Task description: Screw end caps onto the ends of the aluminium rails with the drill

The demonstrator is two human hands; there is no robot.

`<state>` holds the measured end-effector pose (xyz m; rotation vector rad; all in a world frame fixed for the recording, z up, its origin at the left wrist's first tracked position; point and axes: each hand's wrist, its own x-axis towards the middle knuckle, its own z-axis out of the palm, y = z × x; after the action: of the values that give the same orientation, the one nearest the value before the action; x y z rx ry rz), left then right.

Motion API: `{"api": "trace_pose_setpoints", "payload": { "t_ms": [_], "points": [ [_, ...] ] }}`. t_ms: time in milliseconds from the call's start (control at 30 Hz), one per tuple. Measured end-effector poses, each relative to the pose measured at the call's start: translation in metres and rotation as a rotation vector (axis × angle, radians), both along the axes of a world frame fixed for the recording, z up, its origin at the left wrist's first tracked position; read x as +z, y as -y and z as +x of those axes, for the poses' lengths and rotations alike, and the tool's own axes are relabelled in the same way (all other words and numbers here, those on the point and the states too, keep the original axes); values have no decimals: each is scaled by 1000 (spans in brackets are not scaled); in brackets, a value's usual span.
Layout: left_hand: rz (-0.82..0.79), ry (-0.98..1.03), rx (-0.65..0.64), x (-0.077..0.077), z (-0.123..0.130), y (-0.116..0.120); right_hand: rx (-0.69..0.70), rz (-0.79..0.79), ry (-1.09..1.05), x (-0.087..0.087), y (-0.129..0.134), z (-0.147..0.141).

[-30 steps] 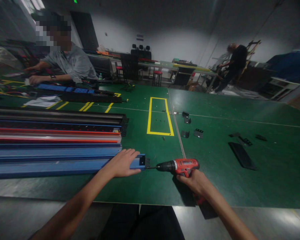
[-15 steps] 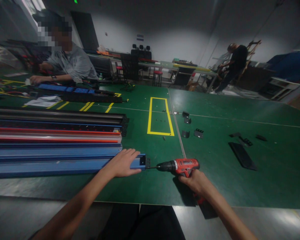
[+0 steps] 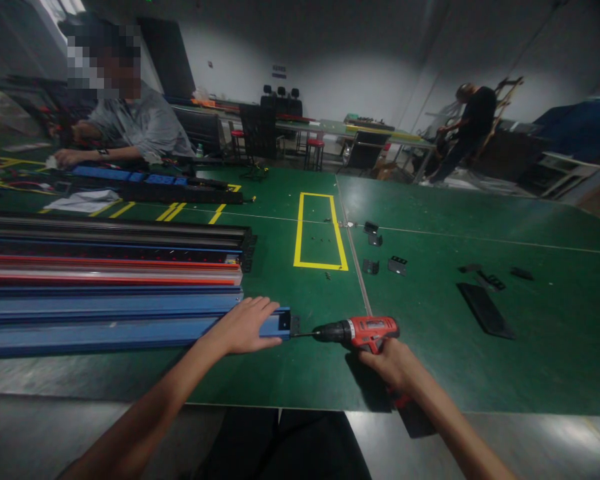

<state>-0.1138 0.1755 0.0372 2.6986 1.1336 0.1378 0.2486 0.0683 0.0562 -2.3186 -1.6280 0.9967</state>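
My left hand point(image 3: 247, 325) lies over the nearest blue rail point(image 3: 130, 335) close to its right end, fingers resting on top and thumb along the near side. A small black end piece point(image 3: 295, 325) sits at the tip of that rail. My right hand point(image 3: 393, 363) is wrapped round the grip of a red and black power drill point(image 3: 373, 330), which points left. The drill's long bit meets the black end piece. Beyond the nearest rail lie another blue rail point(image 3: 105, 300), a red rail point(image 3: 105, 273) and black rails point(image 3: 105, 230).
Black brackets point(image 3: 397, 266) and a long black plate point(image 3: 484, 310) lie on the green table point(image 3: 430, 373). Yellow tape point(image 3: 297, 233) marks a rectangle. Across the table at the left sits a person point(image 3: 145, 127); another person point(image 3: 475, 123) stands at the back right.
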Motion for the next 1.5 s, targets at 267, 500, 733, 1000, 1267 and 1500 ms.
{"api": "trace_pose_setpoints", "payload": {
  "t_ms": [267,500,733,1000,1267,1500],
  "points": [
    [-14,-5,3,1,0,0,12,9,-1,3,1,0],
    [1,0,-6,-1,-1,-1,-2,5,-9,3,1,0],
    [7,4,2,-3,-1,-1,2,4,5,5,0,-1],
    [-5,-8,13,2,0,0,26,26,31,5,-1,-2],
    [-18,-30,14,2,1,0,6,19,13,7,-1,-3],
    [-25,-32,18,4,1,0,-16,-13,-10,9,0,-3]
  ]
}}
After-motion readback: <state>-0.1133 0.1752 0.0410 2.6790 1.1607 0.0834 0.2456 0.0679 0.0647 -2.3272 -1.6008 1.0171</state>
